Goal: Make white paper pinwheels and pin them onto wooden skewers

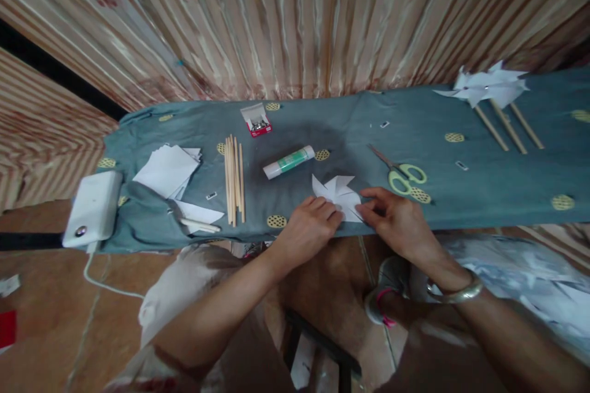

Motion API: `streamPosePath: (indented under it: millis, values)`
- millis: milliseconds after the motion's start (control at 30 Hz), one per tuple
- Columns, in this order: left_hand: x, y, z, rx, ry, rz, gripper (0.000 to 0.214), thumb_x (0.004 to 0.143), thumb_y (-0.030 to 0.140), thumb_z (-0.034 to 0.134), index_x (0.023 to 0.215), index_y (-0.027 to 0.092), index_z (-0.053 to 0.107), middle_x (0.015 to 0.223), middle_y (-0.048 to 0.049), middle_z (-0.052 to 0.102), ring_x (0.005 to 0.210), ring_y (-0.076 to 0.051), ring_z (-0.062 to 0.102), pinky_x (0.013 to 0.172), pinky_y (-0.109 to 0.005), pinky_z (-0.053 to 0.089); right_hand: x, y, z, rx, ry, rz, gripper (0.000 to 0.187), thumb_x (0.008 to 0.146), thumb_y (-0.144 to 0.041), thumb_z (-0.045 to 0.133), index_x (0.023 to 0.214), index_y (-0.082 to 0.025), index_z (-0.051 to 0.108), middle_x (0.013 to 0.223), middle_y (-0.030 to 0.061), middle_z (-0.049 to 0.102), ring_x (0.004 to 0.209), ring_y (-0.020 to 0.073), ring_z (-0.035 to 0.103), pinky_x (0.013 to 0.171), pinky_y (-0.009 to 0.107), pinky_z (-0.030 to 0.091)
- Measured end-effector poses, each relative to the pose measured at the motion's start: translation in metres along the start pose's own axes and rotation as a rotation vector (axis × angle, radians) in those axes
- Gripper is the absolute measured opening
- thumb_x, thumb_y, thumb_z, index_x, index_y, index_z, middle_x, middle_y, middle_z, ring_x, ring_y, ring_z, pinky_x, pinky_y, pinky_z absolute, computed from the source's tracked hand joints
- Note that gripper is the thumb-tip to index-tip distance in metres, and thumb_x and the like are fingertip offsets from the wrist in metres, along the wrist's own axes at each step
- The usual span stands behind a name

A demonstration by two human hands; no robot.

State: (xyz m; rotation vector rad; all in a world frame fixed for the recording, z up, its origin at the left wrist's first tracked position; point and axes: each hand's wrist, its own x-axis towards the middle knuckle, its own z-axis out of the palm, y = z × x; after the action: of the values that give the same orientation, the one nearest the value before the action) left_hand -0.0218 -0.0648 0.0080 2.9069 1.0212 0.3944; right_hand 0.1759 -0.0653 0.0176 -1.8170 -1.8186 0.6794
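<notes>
A white folded paper pinwheel lies near the front edge of a table covered in grey-blue cloth. My left hand presses on its left side with curled fingers. My right hand, a metal bangle on its wrist, pinches the pinwheel's right corner. A glue stick lies just behind the paper. Green-handled scissors lie to the right of it.
A bundle of wooden sticks, a stack of white paper squares and a white iron lie at the left. A small red box of pins sits at the back. Finished pinwheels on sticks lie far right. Striped curtain behind.
</notes>
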Motion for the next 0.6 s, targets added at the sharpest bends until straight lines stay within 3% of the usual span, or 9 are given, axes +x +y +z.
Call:
streamPosePath:
  millis: [333,467,600]
  values:
    - [-0.001,0.001,-0.002,0.04,0.015,-0.025,0.011,0.093,0.014,0.053,0.086,0.014,0.061,0.082,-0.0048,0.063,0.078,-0.02,0.059,0.069,-0.033,0.048,-0.007,0.001,-0.008,-0.136,0.034,-0.159,0.019,0.086,-0.027,0.056,0.097,-0.019,0.069,0.075,0.0033,0.073,0.066,0.0194,0.068,0.064,0.03,0.049]
    - [-0.002,0.001,-0.002,0.04,0.025,-0.037,0.011,0.093,0.014,0.053,0.086,0.014,0.061,0.082,-0.0046,0.063,0.077,-0.02,0.06,0.069,-0.032,0.049,-0.009,-0.002,-0.017,-0.099,0.083,-0.28,0.021,0.089,-0.024,0.051,0.099,-0.021,0.069,0.088,0.0058,0.074,0.082,0.022,0.07,0.081,0.036,0.053]
    - [-0.003,0.002,-0.003,0.029,0.031,-0.02,0.012,0.094,0.014,0.052,0.086,0.014,0.061,0.082,-0.0044,0.063,0.077,-0.02,0.06,0.069,-0.032,0.048,-0.011,-0.003,-0.021,-0.004,0.079,-0.434,0.024,0.09,-0.017,0.049,0.102,-0.022,0.069,0.112,0.0086,0.073,0.105,0.0239,0.067,0.098,0.043,0.048]
